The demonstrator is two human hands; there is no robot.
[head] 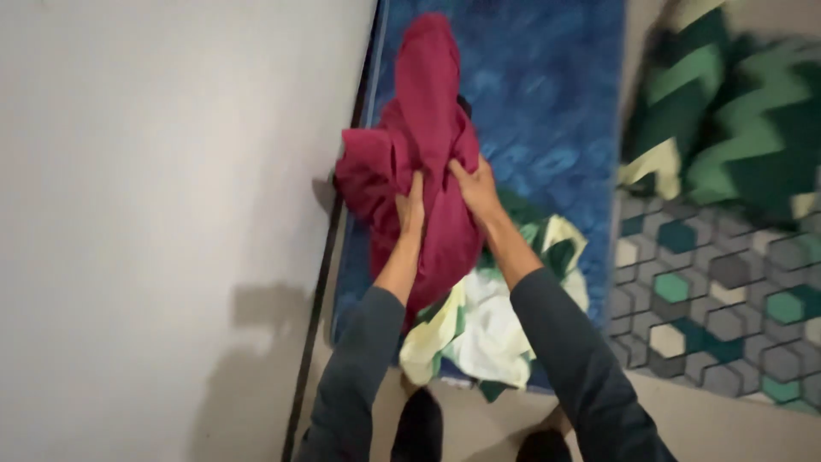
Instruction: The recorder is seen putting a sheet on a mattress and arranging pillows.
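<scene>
Both of my hands grip a dark red garment point(428, 111) that hangs bunched and lifted above a blue rug point(547, 94). My left hand point(411, 208) clutches the cloth near its lower middle. Close beside it, my right hand point(475, 190) grasps the same cloth. Under my forearms lies a crumpled cloth in white, pale yellow and green point(479, 329), resting on the rug's near end. Dark grey sleeves cover both arms.
A pale wall point(162, 205) fills the left side, with a dark strip along its foot. A green zigzag blanket point(735, 111) lies at the upper right on a mat of grey and green hexagons point(727, 299). My dark-clad feet show at the bottom.
</scene>
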